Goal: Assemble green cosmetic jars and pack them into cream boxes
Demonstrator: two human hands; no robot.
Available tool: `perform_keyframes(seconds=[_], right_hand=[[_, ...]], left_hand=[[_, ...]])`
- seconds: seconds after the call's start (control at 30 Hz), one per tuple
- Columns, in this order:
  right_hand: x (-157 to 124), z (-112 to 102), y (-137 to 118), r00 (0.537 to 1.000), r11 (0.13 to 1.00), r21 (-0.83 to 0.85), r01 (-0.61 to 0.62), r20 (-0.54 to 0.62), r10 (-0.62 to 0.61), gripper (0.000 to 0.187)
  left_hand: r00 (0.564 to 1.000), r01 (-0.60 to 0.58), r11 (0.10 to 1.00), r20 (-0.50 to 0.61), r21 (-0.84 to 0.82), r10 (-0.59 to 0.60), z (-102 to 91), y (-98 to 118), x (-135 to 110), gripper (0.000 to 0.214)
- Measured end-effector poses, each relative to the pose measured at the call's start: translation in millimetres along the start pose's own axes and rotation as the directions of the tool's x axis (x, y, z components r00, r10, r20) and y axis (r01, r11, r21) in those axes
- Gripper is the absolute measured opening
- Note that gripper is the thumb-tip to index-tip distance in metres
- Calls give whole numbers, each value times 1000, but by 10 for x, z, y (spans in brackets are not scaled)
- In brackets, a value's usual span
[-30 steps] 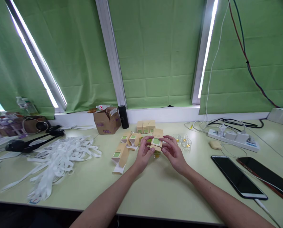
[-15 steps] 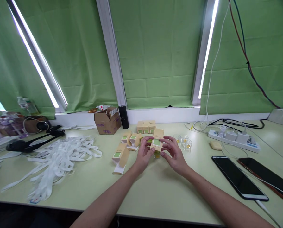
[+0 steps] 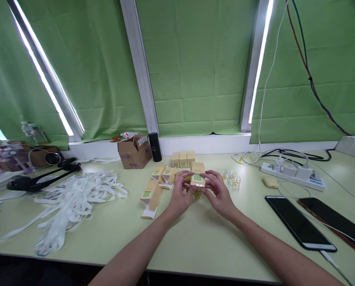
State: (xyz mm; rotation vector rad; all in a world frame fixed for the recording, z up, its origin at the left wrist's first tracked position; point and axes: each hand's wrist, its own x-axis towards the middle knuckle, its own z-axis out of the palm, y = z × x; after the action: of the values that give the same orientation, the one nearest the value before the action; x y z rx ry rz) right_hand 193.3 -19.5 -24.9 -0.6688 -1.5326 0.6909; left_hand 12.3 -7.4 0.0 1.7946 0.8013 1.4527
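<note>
Between both hands is a small kraft cardboard box (image 3: pixel 198 170) with a green window on its side. My left hand (image 3: pixel 181 193) pinches its left edge, and my right hand (image 3: pixel 218 194) grips the right edge with bent fingers. Under the box a small clear glass cup (image 3: pixel 197 195) shows, partly covered by the fingers. To the left lie a few open kraft boxes (image 3: pixel 151 194) with flaps spread. Behind, several closed kraft boxes (image 3: pixel 183 159) stand in a row. Several small clear cups (image 3: pixel 234 180) with yellowish bottoms are right of my right hand.
White straps (image 3: pixel 76 202) lie heaped at left, beside a black strapped object (image 3: pixel 40 178). A brown carton (image 3: pixel 135 152) and black cylinder (image 3: pixel 155 147) stand at the back. On the right are a power strip (image 3: pixel 293 174), a white case (image 3: pixel 271 182) and two phones (image 3: pixel 299 222).
The held box has tilted slightly and shifted a little to the right, its lower edge now nearer level. Both hands stay in almost the same place.
</note>
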Motion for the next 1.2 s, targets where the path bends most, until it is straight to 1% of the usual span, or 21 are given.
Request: perform_keyframes(seconds=[0.23, 0.47, 0.63, 0.77, 0.9, 0.97, 1.1, 1.2], right_hand=[[1, 1, -13, 1000, 1000, -8, -11, 1, 11, 37], [5, -1, 9, 1000, 999, -39, -13, -11, 13, 33], [13, -1, -6, 1000, 997, -71, -21, -20, 20, 32], [15, -1, -7, 1000, 994, -110, -17, -12, 16, 36], [15, -12, 7, 1000, 981, -193, 26, 0, -26, 43], [11, -20, 2, 999, 974, -224, 33, 13, -31, 46], [-13, -20, -61, 997, 960, -274, 61, 61, -46, 52], [-33, -8, -135, 991, 945, -305, 115, 97, -90, 58]], left_hand=[[999, -8, 999, -49, 34, 10, 6, -19, 2, 41], [998, -34, 998, -57, 61, 37, 8, -21, -4, 38], [997, -41, 993, -62, 114, 48, 7, -10, -13, 34], [994, -90, 984, -45, 153, 98, 0, -13, -34, 35], [989, -137, 955, -16, 264, 147, -26, -11, -46, 38], [986, -149, 940, -26, 306, 165, -40, -5, -43, 39], [982, -151, 944, -61, 292, 176, -53, 2, -27, 41], [984, -133, 958, -85, 254, 159, -58, -1, -12, 40]])
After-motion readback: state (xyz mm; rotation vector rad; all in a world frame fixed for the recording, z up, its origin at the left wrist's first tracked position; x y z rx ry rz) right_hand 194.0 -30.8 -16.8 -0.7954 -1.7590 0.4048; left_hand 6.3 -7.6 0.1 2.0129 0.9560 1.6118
